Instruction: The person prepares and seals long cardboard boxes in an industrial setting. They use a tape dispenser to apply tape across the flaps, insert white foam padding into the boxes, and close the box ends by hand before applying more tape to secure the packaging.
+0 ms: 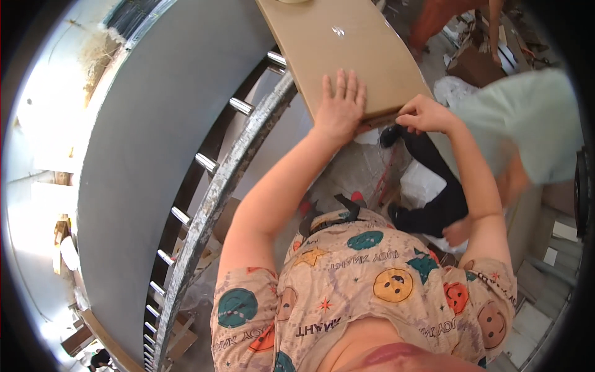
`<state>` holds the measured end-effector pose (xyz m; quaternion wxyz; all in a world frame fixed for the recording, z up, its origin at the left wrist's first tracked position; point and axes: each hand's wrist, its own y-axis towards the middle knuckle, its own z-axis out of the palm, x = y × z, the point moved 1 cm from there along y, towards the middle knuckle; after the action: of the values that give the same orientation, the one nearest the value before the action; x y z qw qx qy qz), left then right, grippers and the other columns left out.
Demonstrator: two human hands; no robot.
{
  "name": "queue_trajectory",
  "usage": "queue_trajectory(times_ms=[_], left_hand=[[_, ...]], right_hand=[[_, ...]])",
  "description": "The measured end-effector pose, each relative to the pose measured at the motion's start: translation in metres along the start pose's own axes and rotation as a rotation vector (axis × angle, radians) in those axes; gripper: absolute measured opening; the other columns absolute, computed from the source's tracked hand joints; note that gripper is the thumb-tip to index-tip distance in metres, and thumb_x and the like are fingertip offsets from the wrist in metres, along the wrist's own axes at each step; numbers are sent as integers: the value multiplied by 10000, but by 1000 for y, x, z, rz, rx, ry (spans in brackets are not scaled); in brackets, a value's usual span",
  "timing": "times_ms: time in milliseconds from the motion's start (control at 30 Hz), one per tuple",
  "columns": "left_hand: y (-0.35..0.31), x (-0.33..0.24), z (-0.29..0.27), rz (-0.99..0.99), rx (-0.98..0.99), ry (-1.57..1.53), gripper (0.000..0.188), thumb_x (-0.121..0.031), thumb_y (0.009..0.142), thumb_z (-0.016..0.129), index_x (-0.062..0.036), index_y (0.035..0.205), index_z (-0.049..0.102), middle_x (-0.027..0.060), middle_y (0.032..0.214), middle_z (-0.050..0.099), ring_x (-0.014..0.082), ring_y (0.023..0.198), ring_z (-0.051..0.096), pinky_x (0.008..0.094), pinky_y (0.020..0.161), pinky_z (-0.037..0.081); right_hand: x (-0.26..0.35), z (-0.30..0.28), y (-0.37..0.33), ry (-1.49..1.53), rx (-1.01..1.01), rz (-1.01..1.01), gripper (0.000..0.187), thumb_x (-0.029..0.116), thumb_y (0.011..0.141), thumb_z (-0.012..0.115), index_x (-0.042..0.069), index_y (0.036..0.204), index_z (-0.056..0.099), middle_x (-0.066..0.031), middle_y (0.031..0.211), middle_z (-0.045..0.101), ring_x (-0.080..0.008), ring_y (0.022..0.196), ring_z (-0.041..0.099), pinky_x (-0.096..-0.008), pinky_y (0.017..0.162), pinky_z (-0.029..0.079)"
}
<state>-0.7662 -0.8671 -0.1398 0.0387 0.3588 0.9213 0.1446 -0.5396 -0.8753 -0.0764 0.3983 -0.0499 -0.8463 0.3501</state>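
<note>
A long brown cardboard box [356,53] lies ahead of me, its near end facing my body. My left hand [339,108] rests flat on its top close to the near end, fingers stretched out and pointing away. At the near right corner of the box is my right hand [427,116], fingers curled in and thumb against the forefinger. Whatever those fingers may pinch is too small to make out. Part of a pale tan ring-shaped thing [293,1] shows on the box's far end, cut off by the picture's upper edge.
A wide grey belt [167,93] curves along my left, with a worn metal rail [214,208] and short rollers beside it. Close on my right stands a person in a light green shirt [527,121]. Beyond, another person's arm reaches toward a brown carton [474,65]. Plastic wrap [424,186] lies low.
</note>
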Motion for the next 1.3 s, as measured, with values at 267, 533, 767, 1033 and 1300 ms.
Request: queue_trajectory(times_ms=[267, 533, 767, 1033, 1300], left_hand=[[-10, -3, 3, 3, -14, -46, 879, -505, 752, 650, 2, 1405, 353, 237, 1463, 327, 394, 1376, 279, 609, 1098, 170], [-24, 8, -16, 16, 6, -20, 679, -352, 848, 539, -20, 1413, 358, 199, 1481, 323, 376, 1382, 283, 613, 1101, 156], [-28, -2, -22, 69, 50, 117, 869, -499, 782, 598, -25, 1445, 295, 175, 1518, 260, 364, 1419, 192, 581, 1132, 110], [-32, 4, -50, 12, 170, -133, 891, -520, 784, 601, -25, 1452, 279, 172, 1523, 243, 363, 1423, 177, 552, 1142, 108], [-59, 1, -43, 47, 127, -139, 861, -501, 810, 608, -24, 1448, 282, 194, 1501, 273, 381, 1403, 212, 581, 1118, 125]], right_hand=[[12, 60, 66, -681, -1218, -732, 432, 241, 918, 545, 60, 1309, 513, -218, 1374, 425, -362, 1259, 402, -459, 1040, 337], [159, -58, 185, -663, -1009, -919, 461, 212, 909, 515, -29, 1300, 472, -235, 1333, 474, -373, 1237, 456, -405, 1053, 358], [263, -99, 319, -800, -872, -487, 405, 126, 831, 565, 11, 1219, 557, -193, 1282, 543, -351, 1199, 507, -414, 999, 423], [248, -100, 213, -457, -269, -229, 481, 140, 699, 696, -39, 1121, 550, -164, 793, 641, -272, 632, 658, -413, 555, 568], [98, -103, 115, -116, -319, 32, 629, 253, 726, 630, -33, 1261, 464, -230, 1105, 586, -390, 861, 652, -569, 669, 555]])
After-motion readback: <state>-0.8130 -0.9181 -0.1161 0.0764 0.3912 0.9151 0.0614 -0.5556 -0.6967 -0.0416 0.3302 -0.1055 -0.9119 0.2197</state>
